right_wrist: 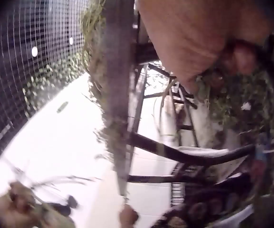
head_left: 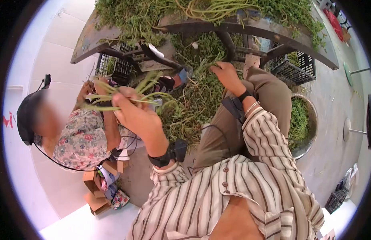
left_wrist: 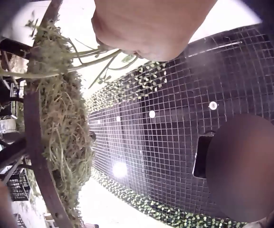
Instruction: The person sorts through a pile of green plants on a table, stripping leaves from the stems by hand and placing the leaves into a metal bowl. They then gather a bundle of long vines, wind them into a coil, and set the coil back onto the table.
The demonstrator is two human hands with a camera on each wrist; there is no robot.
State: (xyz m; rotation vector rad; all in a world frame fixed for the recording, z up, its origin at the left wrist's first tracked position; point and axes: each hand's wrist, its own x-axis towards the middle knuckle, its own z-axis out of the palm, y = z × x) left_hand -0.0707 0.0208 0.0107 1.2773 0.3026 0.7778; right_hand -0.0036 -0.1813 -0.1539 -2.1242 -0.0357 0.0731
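Note:
My left hand [head_left: 133,108] is raised at the left and grips a loose bunch of long green plant stems [head_left: 147,86]. In the left wrist view the fist [left_wrist: 146,28] is seen from the back, with stems [left_wrist: 46,75] sticking out to the left. Under the table's edge, my right hand [head_left: 227,76] is low over a heap of leafy greens [head_left: 201,108] on the floor. Its fingertips come together on a leafy sprig there. In the right wrist view the back of that hand [right_wrist: 198,38] hides most of its fingers.
A table [head_left: 253,29] heaped with greens [head_left: 129,20] stands ahead, with black crates [head_left: 301,66] beneath. Another person [head_left: 79,136] at my left handles thin stems. A metal basin [head_left: 313,120] of greens is at my right, cardboard boxes [head_left: 95,196] behind the other person.

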